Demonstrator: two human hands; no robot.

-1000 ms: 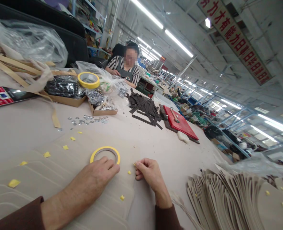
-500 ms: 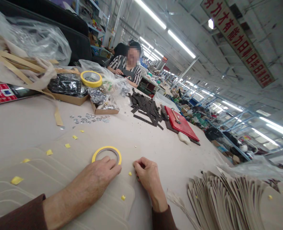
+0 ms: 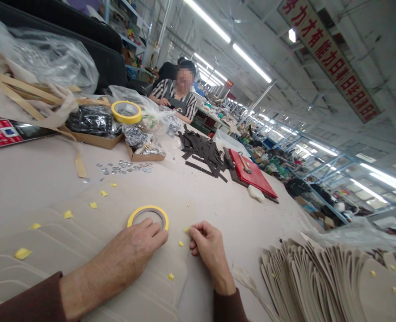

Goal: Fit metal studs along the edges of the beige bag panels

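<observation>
My left hand (image 3: pixel 136 243) is closed on a roll of yellow tape (image 3: pixel 130 218), which lies over several overlapping beige panels (image 3: pixel 100 243). To its right, my right hand (image 3: pixel 207 243) pinches with thumb and forefinger; a small piece of yellow tape (image 3: pixel 187 229) shows at the fingertips, by the panels' right edge. Two crumpled yellow tape bits, one of them a nearby bit (image 3: pixel 181 243), sit on the panel just left of that hand. More yellow tape squares (image 3: pixel 68 214) run in a row along the panels on the left.
A dense stack of beige pieces (image 3: pixel 305 277) stands at the right. Farther back lie dark strips (image 3: pixel 201 147), a red board (image 3: pixel 251 172) with a hammer (image 3: pixel 244 164), and scattered metal discs (image 3: pixel 124 167). Another tape roll (image 3: pixel 126 118) rests on bagged parts. A person (image 3: pixel 181 96) sits across the table.
A small yellow tape piece now shows at my right fingertips, and those fingers have shifted slightly. My left hand stays on the tape roll. The view has moved a little.
</observation>
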